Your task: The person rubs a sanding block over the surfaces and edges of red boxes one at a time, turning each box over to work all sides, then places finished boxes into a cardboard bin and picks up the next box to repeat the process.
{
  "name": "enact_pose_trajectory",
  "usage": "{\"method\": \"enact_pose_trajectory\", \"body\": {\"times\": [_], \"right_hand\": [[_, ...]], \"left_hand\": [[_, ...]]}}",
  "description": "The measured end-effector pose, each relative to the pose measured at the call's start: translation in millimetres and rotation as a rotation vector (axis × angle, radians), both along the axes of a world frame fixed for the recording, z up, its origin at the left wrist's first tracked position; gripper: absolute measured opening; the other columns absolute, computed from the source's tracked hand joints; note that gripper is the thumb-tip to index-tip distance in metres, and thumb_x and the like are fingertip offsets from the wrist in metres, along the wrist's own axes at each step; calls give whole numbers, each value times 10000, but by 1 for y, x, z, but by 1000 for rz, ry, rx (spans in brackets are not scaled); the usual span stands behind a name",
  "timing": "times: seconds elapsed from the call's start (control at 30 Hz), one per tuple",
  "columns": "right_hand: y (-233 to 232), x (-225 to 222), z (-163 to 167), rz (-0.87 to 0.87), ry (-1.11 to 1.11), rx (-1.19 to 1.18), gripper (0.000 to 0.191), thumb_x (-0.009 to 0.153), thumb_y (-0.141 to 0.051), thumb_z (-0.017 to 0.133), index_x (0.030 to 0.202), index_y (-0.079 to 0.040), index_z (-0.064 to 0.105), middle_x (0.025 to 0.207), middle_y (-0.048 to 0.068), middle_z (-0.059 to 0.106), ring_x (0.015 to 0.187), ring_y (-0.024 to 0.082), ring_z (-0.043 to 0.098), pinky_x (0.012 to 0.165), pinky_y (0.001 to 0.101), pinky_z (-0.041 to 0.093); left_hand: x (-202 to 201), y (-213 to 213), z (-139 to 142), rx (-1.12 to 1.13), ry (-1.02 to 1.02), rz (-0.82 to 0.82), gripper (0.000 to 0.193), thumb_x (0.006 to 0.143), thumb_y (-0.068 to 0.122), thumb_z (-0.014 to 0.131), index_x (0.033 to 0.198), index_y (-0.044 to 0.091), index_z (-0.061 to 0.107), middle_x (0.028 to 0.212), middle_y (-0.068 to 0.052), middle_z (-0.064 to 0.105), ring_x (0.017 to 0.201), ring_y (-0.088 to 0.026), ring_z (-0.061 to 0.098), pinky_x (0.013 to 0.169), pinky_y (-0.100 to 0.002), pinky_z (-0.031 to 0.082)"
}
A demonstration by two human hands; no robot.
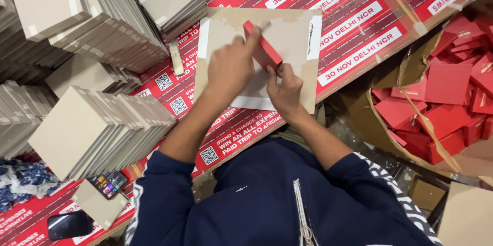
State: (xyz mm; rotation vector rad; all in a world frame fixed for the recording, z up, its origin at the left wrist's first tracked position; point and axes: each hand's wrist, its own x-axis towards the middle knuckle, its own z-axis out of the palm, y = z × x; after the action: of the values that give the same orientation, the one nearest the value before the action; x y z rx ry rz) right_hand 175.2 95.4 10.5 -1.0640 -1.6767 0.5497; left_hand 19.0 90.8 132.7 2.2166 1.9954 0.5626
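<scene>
A flat brown cardboard sheet (295, 38) with white strips along its sides lies on the red printed table cover (354, 25). On it stands a small red box piece (263, 46), tilted on edge. My left hand (228, 69) rests over the sheet with its fingers on the red piece's upper end. My right hand (285, 91) grips the piece's lower end. Both forearms come out of dark blue sleeves.
Leaning stacks of grey-beige board tiles (97, 123) fill the left side and the back left (108, 15). An open carton of several red box pieces (441, 97) sits at the right below table level. A calculator (109, 183) and a dark phone (69, 224) lie near the front left.
</scene>
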Motion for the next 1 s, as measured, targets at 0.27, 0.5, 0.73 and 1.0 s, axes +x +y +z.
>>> {"method": "enact_pose_trajectory", "body": {"times": [0.27,0.5,0.73,1.0], "right_hand": [[-1,1,-10,31,-45,117,169,901,-7,733,996,48,604,848,227,708,779,366,744,652,393,569],[4,-1,-16,39,86,25,188,1000,-78,737,970,30,585,853,166,728,820,254,784,688,330,596],[75,38,-27,188,767,-803,262,984,-43,705,1232,20,649,993,61,743,808,117,642,692,233,511],[82,53,-25,162,883,-1159,253,917,49,652,1163,61,594,1085,131,708,925,205,746,787,298,667]], "left_hand": [[23,-36,2,-106,-168,-130,529,889,132,616,1407,206,541,957,-169,710,769,-393,710,646,-527,547],[7,-12,-5,61,-192,45,598,878,180,635,1455,161,483,1007,-174,713,828,-396,715,667,-518,553],[9,-36,-33,-60,-339,-166,458,888,96,594,1342,151,563,1020,-151,728,903,-405,699,740,-533,524],[-21,-10,-64,147,-604,-121,464,896,89,722,1311,19,526,1203,-210,621,1099,-422,644,932,-483,524]]}}
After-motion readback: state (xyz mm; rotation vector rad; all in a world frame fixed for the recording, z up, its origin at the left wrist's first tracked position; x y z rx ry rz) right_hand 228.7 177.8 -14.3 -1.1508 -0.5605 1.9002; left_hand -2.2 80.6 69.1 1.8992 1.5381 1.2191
